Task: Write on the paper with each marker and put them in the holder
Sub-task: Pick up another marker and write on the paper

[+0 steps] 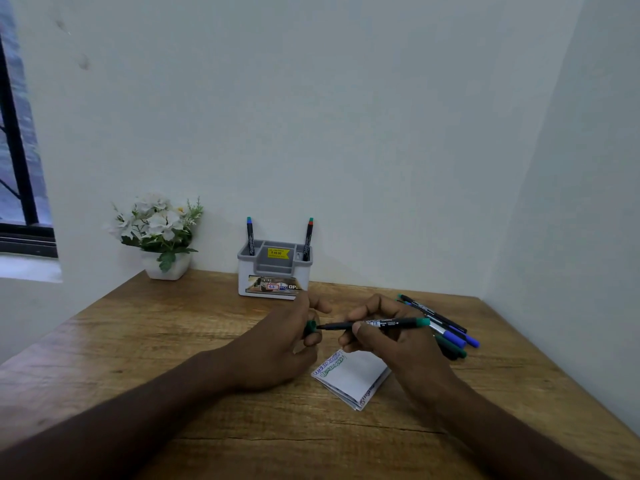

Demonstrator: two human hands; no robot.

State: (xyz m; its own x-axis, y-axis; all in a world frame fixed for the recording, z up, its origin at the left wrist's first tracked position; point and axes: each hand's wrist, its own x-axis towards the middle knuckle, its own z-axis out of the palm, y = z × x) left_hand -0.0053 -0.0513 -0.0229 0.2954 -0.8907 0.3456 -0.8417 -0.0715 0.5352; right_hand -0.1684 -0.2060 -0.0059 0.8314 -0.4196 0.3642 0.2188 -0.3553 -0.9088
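My right hand point(391, 336) grips a black marker with a green end point(374, 323), held level with its bare tip pointing left. My left hand point(287, 337) holds the green cap point(310, 326) just off that tip; cap and tip are slightly apart. Below the hands lies a folded white paper point(356, 379) with purple and green scribbles along its top edge. The grey and white holder point(275, 271) stands at the back against the wall, with a blue-ended marker point(250, 237) upright at its left and a red-ended marker point(308, 239) at its right.
A loose pile of markers point(446, 330) with blue, green and black ends lies to the right of my right hand. A white pot of white flowers point(159, 237) stands back left. The wooden table point(138, 341) meets walls behind and to the right.
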